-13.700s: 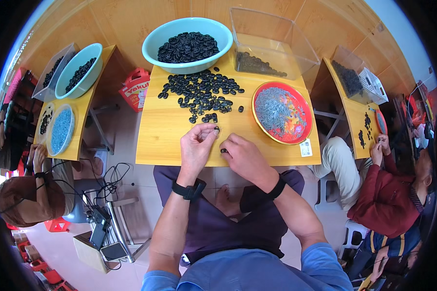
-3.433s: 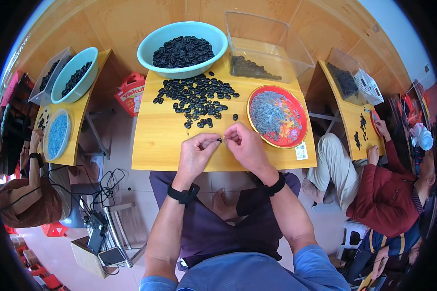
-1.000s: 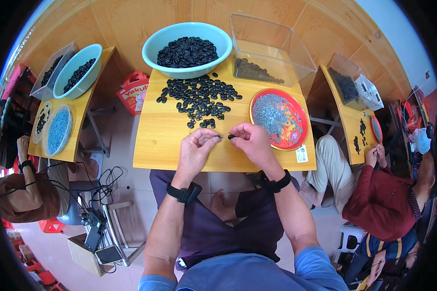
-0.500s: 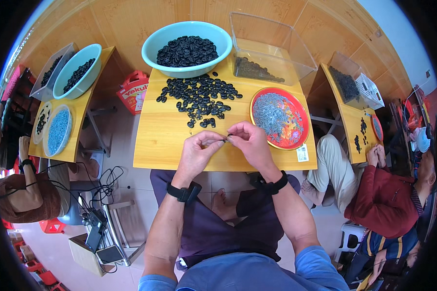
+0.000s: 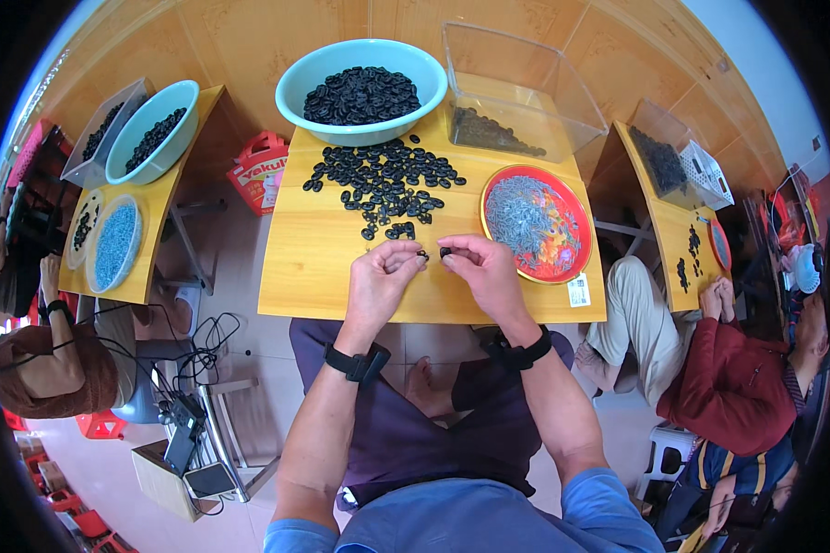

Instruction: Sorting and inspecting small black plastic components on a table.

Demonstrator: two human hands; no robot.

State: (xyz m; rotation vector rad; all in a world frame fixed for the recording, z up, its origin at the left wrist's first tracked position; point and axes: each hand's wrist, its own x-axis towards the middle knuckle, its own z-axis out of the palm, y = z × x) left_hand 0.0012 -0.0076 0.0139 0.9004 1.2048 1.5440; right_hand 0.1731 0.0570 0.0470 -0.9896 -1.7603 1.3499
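Observation:
Over the near half of the yellow table (image 5: 314, 276), my left hand (image 5: 379, 276) is closed in a pinch on a small black oval piece (image 5: 422, 254). My right hand (image 5: 485, 274), a short gap away, pinches another small black piece (image 5: 445, 252) between thumb and fingertips. Beyond my fingers lies a loose spread of black oval pieces (image 5: 385, 180), some with a hole or slot showing. Beside my right hand stands a red patterned tray (image 5: 563, 259) holding many small grey-blue slender pieces (image 5: 518, 214).
A light-blue basin (image 5: 289, 100) full of black pieces stands at the back, beside a clear plastic bin (image 5: 516, 88). People work at side tables left (image 5: 157, 217) and right (image 5: 650, 180). Cables (image 5: 207, 346) hang near a metal stand at lower left.
My hands have drawn apart from where the fingertips met. A black piece now shows in each pinch. The whole view has shifted slightly.

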